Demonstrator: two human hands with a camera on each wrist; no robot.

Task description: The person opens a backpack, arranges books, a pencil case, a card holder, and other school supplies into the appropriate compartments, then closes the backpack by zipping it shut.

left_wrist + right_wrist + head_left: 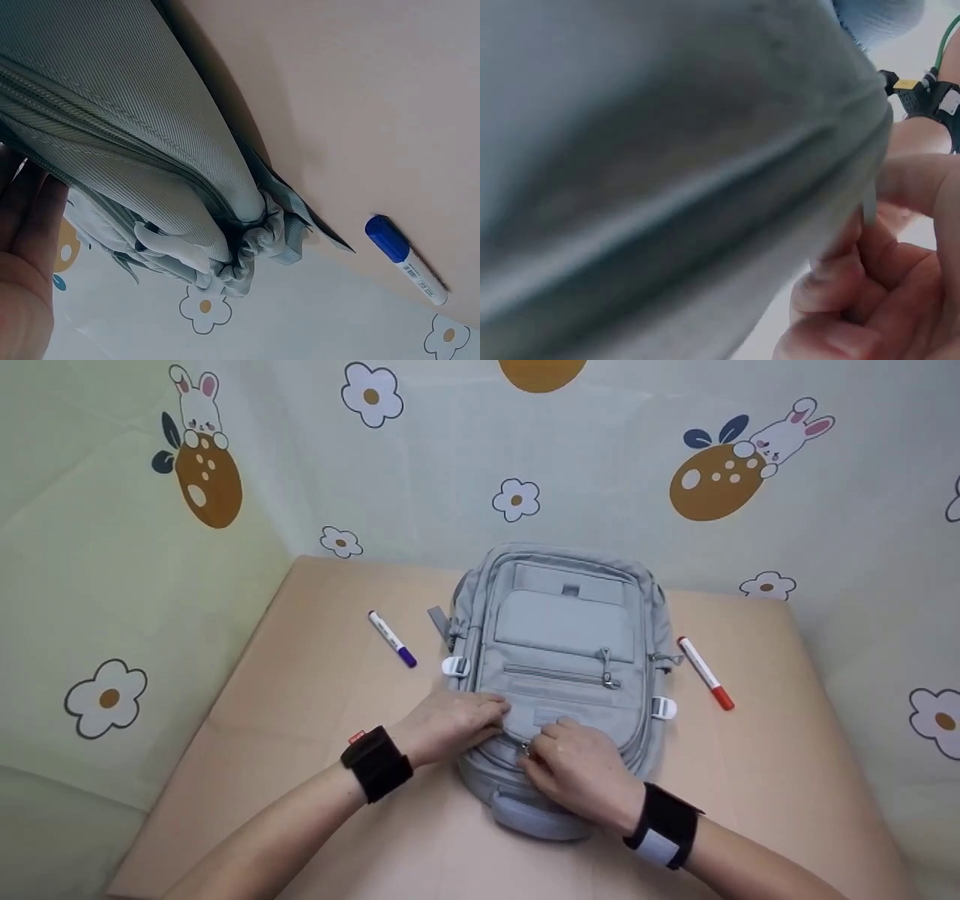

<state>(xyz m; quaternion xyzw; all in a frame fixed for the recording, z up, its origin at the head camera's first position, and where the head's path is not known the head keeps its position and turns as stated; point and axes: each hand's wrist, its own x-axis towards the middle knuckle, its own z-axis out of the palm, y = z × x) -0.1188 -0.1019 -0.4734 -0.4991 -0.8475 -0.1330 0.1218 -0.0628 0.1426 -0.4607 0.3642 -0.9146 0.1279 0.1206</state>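
Observation:
A grey backpack [566,619] lies front side up, its top carry handle [540,817] toward me. My left hand [450,724] rests on the left edge of the front pocket; in the left wrist view its fingers [34,206] lie fairly straight against the fabric beside a zipper [97,120]. At the pocket's near edge my right hand [581,765] has its fingers curled and pinches a zipper pull. A pale strip of that zipper pull [869,202] shows between thumb and fingers in the right wrist view.
A purple-capped marker [392,639] lies left of the backpack, and a red-capped marker [705,673] lies to its right. White side buckles [664,708] stick out from the bag. Patterned cloth [442,457] surrounds the tan table [330,637] at the back and sides.

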